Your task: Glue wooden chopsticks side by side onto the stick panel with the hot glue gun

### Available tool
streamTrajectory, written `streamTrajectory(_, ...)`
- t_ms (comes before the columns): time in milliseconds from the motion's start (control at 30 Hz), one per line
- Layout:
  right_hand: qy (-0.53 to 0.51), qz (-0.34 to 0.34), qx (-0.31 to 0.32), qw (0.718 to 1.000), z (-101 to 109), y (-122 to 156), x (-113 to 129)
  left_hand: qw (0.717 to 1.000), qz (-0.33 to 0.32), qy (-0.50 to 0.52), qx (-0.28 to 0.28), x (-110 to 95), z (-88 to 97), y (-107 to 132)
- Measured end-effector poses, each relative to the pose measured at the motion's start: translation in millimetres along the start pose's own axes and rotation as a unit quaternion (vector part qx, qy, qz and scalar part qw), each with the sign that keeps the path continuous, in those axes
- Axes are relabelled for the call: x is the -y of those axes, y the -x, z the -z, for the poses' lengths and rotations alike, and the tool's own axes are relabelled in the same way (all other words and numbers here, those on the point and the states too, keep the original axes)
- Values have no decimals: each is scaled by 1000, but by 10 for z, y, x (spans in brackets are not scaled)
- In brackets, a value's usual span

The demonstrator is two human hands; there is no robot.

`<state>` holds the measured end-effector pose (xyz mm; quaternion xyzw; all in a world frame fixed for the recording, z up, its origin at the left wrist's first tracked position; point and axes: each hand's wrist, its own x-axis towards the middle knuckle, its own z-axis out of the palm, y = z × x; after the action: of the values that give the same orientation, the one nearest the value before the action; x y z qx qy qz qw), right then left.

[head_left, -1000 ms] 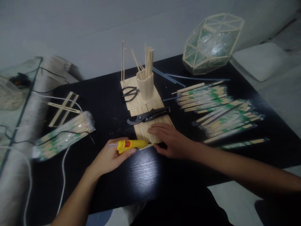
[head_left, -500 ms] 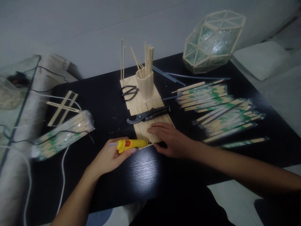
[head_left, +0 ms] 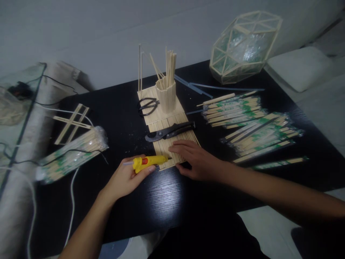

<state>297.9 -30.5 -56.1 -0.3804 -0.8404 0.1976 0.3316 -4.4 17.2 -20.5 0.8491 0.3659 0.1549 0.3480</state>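
Observation:
My left hand [head_left: 125,178] is closed around a yellow glue gun [head_left: 148,162], whose nozzle points right and touches the near edge of a mat of wooden sticks [head_left: 168,124]. My right hand [head_left: 196,159] lies flat with fingers stretched out, pressing on the mat's near right corner. Black cutters [head_left: 169,131] lie across the mat just beyond my fingers. Farther back on the mat stand a stick-built cup [head_left: 166,94] holding loose sticks and black scissors [head_left: 147,104].
Wrapped chopsticks [head_left: 250,124] lie in rows on the right of the black table [head_left: 167,201]. A bagged bundle [head_left: 72,154] and a stick cross [head_left: 72,123] lie at the left, with cables. A faceted stick lantern [head_left: 244,45] stands at the back right.
The glue gun has shifted slightly up and onto the mat's near edge. My right hand has stayed pressed on the mat.

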Motion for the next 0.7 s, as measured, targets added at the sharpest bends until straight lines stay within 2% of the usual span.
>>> streamTrajectory(233, -3, 5, 3, 1000, 6, 1, -3, 1000, 20, 2, -14, 27, -9, 16)
streamTrajectory(700, -12, 2, 6, 1000, 11, -1, 2, 999, 4, 1, -54, 8, -33, -13)
